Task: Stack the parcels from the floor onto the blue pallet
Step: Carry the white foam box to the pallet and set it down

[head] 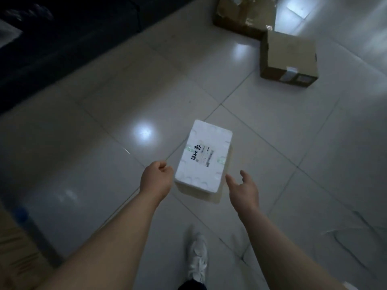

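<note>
"Two hands, one parcel: which step?"
"Pickup. The left hand [156, 178] curls against the white foam box's [204, 156] near-left edge; the blur hides whether it grips. The box lies on the floor [104, 122] between the hands. The right hand [243, 189], fingers spread, is just beside its near-right corner."
"Next?"
"Close on both sides, then lift."

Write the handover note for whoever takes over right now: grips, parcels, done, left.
Left grip: fingers curled at the white foam parcel's near-left edge; hold unclear.
Right grip: open, fingers spread by its near-right corner, not holding.
White parcel lies on the floor; nearer cardboard parcel and farther cardboard parcel sit ahead, also on it.
Done: nothing stacked that this view shows.
Left: lift and stack all three.
</note>
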